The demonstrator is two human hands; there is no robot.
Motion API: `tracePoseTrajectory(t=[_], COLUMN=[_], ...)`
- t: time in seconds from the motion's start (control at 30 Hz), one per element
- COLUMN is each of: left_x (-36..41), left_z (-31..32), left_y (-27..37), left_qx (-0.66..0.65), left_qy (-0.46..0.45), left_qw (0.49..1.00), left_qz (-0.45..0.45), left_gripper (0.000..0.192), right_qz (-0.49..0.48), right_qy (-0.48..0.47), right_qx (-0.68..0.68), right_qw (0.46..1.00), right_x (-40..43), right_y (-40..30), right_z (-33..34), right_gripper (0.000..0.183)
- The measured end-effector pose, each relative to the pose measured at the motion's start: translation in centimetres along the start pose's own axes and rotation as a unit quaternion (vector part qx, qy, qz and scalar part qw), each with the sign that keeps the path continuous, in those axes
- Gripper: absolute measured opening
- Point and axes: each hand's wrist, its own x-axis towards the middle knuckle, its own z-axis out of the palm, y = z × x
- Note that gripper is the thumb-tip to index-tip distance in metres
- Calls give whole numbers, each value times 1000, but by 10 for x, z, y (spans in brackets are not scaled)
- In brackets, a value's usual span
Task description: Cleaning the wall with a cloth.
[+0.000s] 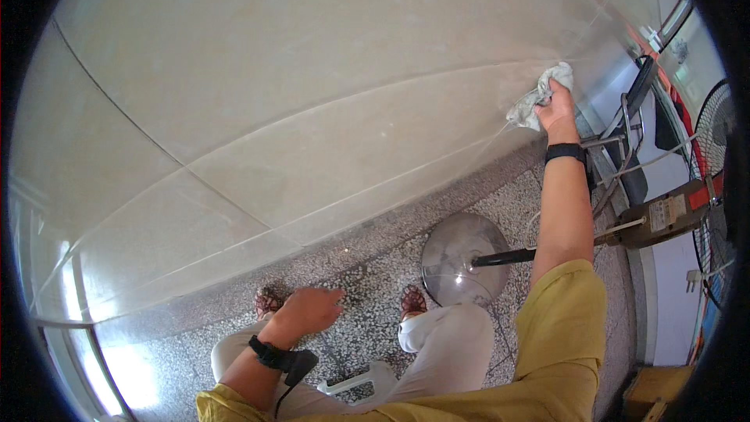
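A crumpled whitish cloth [524, 110] lies against the glossy beige tiled wall [351, 99], held there by my right hand [555, 106] near the wall's right end. My right arm stretches far forward, with a black band on its wrist. Above my left knee is my left hand [310, 312], which touches neither the wall nor the cloth; its fingers are partly curled and I see nothing held in it. Its wrist wears a black strap with a small device and a cable. A white plastic handle-like piece [384, 378] shows between my legs.
A pedestal fan's round base [463, 255] stands on the speckled terrazzo floor [363, 328], its pole passing under my right forearm to the fan's motor housing [662, 214]. Behind it are a metal-framed folded item [630, 111] and loose cords. A wooden piece [656, 392] is at the lower right.
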Motion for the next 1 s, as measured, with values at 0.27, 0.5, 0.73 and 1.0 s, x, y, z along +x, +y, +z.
tracePoseTrajectory(t=[0.27,0.5,0.73,1.0], left_x=[-1,0,4,-8], left_z=[-3,4,-4,-10], left_y=[6,6,1,0], left_qx=[-4,13,22,1], left_qy=[9,21,-17,31], left_qw=[1000,999,1000,999], left_qz=[27,33,-6,-15], left_gripper=[36,34,38,37], right_qz=[-252,-512,-480,-488], right_qy=[-97,-393,-532,-386], right_qx=[174,-75,-6,-58], right_qw=[947,760,697,780], right_x=[-106,-268,-349,-254], right_y=[40,131,135,95], right_z=[64,128,159,107], right_gripper=[30,20,29,29])
